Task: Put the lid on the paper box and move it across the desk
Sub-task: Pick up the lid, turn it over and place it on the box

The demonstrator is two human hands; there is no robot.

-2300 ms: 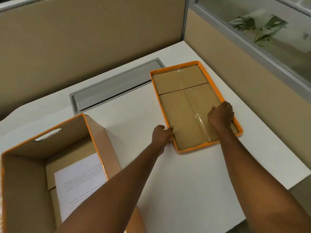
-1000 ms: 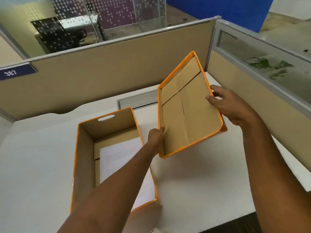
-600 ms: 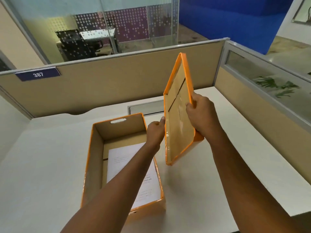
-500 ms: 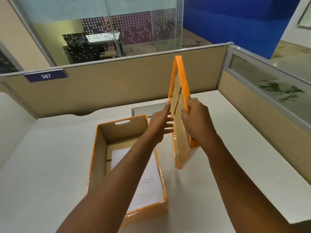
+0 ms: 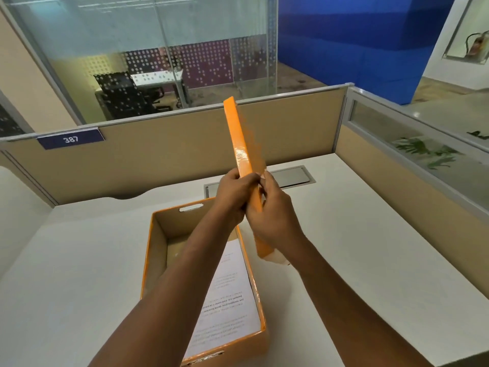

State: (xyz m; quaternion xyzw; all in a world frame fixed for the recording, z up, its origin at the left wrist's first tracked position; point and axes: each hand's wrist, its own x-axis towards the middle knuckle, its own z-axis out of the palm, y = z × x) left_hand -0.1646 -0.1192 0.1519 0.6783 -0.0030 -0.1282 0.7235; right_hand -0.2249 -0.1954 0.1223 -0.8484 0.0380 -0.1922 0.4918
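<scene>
Vs. half a sec ago: lid [image 5: 242, 144] has turned further, now edge-on to the camera, only its orange rim showing, top end tilted up and slightly left; brown inner face no longer seen. Left hand [image 5: 232, 197], then spread open beside the lid, has now closed onto it. Both hands sit closer together.

Left hand: fingers wrapped round the lid's left side at mid-length, gripping. Right hand [image 5: 272, 218]: clenched on the lid's right side, just below and touching the left hand; lid's lower end sticks out under the right wrist.

Lid is held in the air above the far right corner of the paper box [image 5: 156, 260]. Box stands open on the white tabletop [image 5: 370, 260], printed sheet [image 5: 227, 300] lying inside, handle slot in far wall.
</scene>
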